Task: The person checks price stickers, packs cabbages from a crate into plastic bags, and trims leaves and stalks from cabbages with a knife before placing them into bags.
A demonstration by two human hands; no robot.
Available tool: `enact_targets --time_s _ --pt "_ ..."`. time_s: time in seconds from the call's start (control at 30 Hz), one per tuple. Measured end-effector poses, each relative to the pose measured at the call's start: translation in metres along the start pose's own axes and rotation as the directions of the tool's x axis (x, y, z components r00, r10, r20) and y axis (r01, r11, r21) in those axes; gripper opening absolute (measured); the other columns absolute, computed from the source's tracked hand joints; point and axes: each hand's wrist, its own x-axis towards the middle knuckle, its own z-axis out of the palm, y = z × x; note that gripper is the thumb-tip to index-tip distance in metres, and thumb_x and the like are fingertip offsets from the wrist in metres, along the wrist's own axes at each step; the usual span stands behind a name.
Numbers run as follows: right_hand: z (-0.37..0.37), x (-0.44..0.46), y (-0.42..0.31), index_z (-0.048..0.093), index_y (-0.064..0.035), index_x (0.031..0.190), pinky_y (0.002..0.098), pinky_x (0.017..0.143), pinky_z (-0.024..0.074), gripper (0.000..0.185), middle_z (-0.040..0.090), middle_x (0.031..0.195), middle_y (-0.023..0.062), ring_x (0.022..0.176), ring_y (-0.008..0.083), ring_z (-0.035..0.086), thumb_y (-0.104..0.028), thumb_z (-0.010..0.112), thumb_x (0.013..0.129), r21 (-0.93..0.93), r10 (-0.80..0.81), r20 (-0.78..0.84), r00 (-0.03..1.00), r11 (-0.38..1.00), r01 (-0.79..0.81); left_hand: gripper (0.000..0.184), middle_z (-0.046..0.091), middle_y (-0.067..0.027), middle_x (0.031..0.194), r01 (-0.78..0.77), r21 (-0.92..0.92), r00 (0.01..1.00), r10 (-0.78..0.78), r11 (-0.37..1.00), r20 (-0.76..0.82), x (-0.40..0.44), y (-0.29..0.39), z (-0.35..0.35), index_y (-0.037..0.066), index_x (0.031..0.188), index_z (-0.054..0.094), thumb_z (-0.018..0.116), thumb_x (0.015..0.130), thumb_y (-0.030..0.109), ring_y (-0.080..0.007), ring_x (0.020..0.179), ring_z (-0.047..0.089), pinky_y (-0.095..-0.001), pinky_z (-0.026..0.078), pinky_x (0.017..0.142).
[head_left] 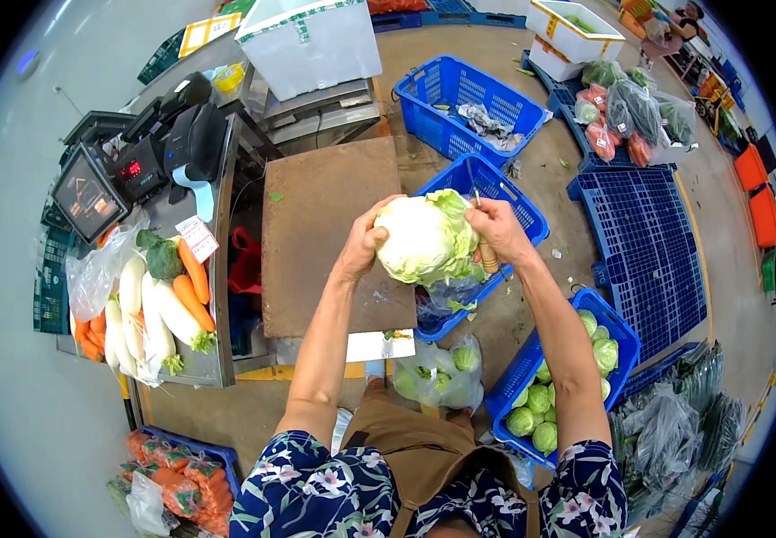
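A pale green cabbage is held up in front of me, above the blue crate and the edge of the brown board. My left hand grips its left side, with the fingers wrapped round it. My right hand is closed at the cabbage's right side, by a loose outer leaf. A knife with a wooden handle is in that hand too; a thin piece of its blade shows above the fingers. The fingertips partly hide where leaf and knife meet.
Below the cabbage stand the brown board and a blue crate. Another blue crate of cabbages is at the right, near a bag of cabbages. White radishes and carrots lie by the scale. Blue pallets lie farther right.
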Motion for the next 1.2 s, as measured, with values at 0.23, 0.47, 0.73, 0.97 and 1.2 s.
enact_targets --time_s 0.23,0.47,0.73,0.97,1.2 --pt "-0.003 0.012 0.010 0.060 0.0020 0.088 0.0264 0.037 0.0487 0.016 0.061 0.074 0.0068 0.055 0.0125 0.061 -0.012 0.060 0.079 0.119 0.093 -0.149 0.984 0.990 -0.076 0.090 0.050 -0.0156 0.132 0.039 -0.611 0.991 -0.109 0.790 -0.077 -0.012 -0.056 0.002 0.004 0.135 0.042 0.058 0.074 0.068 -0.0301 0.118 0.052 -0.0468 0.043 0.099" --pt "0.011 0.015 -0.004 0.060 0.0029 0.091 0.0298 0.041 0.0496 0.017 0.063 0.075 0.0096 0.054 0.0150 0.060 -0.007 0.058 0.077 0.063 0.210 -0.245 0.946 0.978 -0.200 0.074 0.044 -0.0100 0.141 -0.130 -0.933 0.991 0.011 0.336 -0.134 -0.023 -0.114 0.023 0.015 0.136 0.045 0.043 0.084 0.068 -0.0322 0.128 0.043 -0.0516 0.035 0.106" --pt "-0.006 0.001 0.015 0.060 0.0054 0.095 0.0274 0.036 0.0474 0.021 0.065 0.078 0.0118 0.052 0.0165 0.060 -0.006 0.058 0.078 0.236 0.202 -0.305 0.931 0.963 -0.132 0.070 0.045 -0.0080 0.140 -0.225 -0.898 0.912 -0.242 0.377 -0.330 -0.003 -0.122 0.021 0.017 0.137 0.044 0.038 0.087 0.066 -0.0321 0.127 0.043 -0.0519 0.034 0.106" --pt "-0.003 -0.024 0.016 0.060 0.0054 0.094 0.0262 0.037 0.0477 0.019 0.064 0.077 0.0116 0.051 0.0164 0.060 -0.004 0.057 0.078 0.248 0.127 -0.456 0.881 0.969 -0.011 0.056 0.046 -0.0141 0.138 -0.278 -0.930 0.950 -0.070 0.242 -0.303 0.006 -0.115 0.038 0.013 0.136 0.043 0.041 0.094 0.048 -0.0359 0.126 0.044 -0.0500 0.035 0.107" --pt "0.001 -0.049 0.039 0.057 0.0086 0.097 0.0280 0.039 0.0500 0.020 0.064 0.079 0.0144 0.053 0.0194 0.063 -0.002 0.056 0.079 0.350 0.119 -0.592 0.797 0.929 0.121 0.058 0.052 -0.0169 0.130 -0.299 -0.903 0.934 -0.099 0.307 -0.343 0.019 -0.123 0.019 0.011 0.133 0.046 0.043 0.091 0.051 -0.0372 0.120 0.048 -0.0570 0.037 0.102"
